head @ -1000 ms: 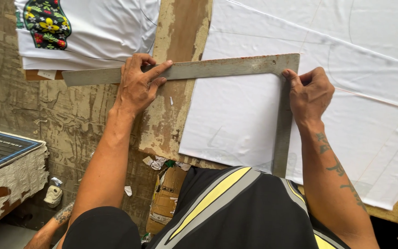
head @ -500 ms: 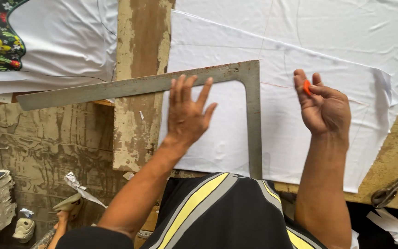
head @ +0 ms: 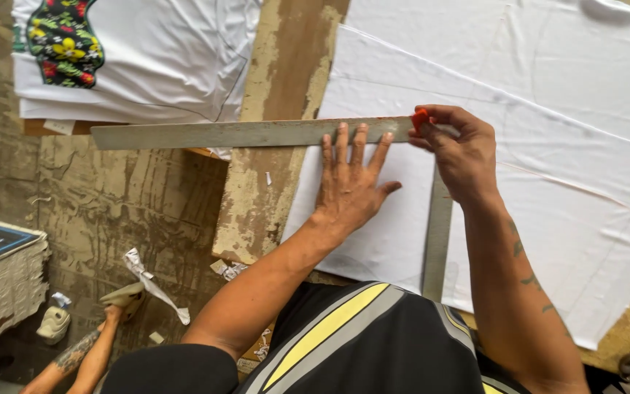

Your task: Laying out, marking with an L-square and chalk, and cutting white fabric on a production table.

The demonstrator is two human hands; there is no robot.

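White fabric (head: 548, 146) covers a worn wooden table (head: 278, 87), with a steel framing square (head: 242, 134) lying across it. Flat and open, the left hand (head: 348, 186) presses fabric, fingertips on the square's long arm. Just beside it, the right hand (head: 461, 149) pinches an orange chalk piece (head: 420, 117) at the square's upper edge.

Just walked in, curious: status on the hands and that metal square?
Left hand flat, pinning square on white cloth. Right hand pinching orange chalk at the square's edge. Nothing in the way.

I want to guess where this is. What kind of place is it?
Probably a small garment workshop: white fabric lies on a worn wooden table, a metal square ruler rests on it, and printed T-shirts are stacked nearby.
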